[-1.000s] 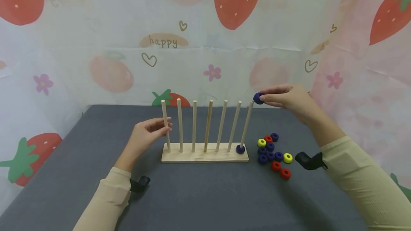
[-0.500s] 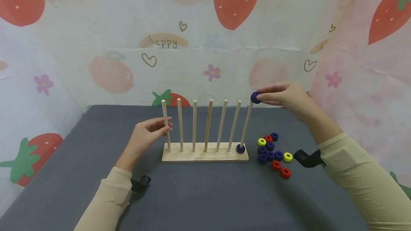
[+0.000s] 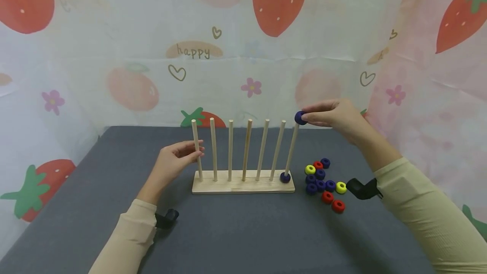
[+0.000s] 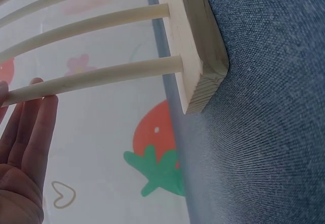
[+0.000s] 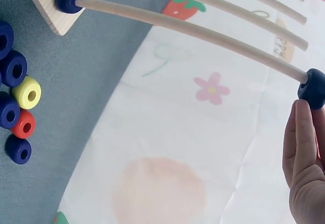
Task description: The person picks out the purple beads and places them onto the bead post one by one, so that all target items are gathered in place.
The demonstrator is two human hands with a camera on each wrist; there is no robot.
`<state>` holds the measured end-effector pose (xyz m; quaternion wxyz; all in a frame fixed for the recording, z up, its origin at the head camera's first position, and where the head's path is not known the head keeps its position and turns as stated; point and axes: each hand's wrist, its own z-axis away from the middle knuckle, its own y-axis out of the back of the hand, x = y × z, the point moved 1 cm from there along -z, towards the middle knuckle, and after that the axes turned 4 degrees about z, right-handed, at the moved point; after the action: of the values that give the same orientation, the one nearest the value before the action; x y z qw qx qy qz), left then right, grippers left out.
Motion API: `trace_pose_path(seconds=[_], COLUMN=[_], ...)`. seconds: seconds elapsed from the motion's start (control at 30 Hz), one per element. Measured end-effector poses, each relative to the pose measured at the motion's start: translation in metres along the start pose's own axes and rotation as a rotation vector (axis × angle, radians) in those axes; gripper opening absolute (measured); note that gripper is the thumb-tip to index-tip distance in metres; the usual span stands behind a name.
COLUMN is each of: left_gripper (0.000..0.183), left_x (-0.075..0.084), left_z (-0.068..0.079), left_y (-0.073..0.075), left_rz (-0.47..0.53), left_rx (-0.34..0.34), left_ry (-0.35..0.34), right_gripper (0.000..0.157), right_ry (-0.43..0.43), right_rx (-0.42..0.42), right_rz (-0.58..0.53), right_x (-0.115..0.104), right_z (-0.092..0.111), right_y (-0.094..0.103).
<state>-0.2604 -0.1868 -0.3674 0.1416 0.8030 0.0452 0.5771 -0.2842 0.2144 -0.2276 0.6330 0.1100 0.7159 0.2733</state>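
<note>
A wooden stand (image 3: 239, 187) with a row of several upright pegs is on the table. My right hand (image 3: 338, 117) pinches a dark blue bead (image 3: 299, 118) between thumb and fingers, at the top of the rightmost peg (image 3: 292, 151). In the right wrist view the peg's tip meets the hole of this bead (image 5: 313, 88). Another blue bead (image 3: 285, 177) sits at the foot of the same peg. At the other end, my left hand (image 3: 173, 160) holds the leftmost peg (image 4: 101, 76), thumb on one side and fingers on the other.
To the right of the stand lies a loose group of beads: several blue beads (image 3: 320, 174), red beads (image 3: 338, 206) and two yellow beads (image 3: 341, 187). Grey cloth (image 3: 243, 231) covers the table. A fruit-printed curtain (image 3: 133, 20) hangs behind it.
My right hand has moved left with the blue bead, from beside the rightmost peg onto its tip, and has dipped slightly. My left hand stays on the leftmost peg.
</note>
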Motion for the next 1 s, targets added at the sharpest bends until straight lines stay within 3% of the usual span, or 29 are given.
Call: trace_pose_path(seconds=[0.63, 1.0], left_gripper=[0.039, 0.039], left_x=[-0.003, -0.004], left_z=[0.000, 0.001], left_y=[0.000, 0.000], left_rz=[0.008, 0.015], left_rx=[0.005, 0.004], left_ry=[-0.005, -0.010], right_gripper=[0.047, 0.052], right_ry=[0.034, 0.017], right_rx=[-0.019, -0.015], right_rz=[0.118, 0.032], right_x=[0.010, 0.033], right_z=[0.000, 0.004], right_y=[-0.002, 0.006])
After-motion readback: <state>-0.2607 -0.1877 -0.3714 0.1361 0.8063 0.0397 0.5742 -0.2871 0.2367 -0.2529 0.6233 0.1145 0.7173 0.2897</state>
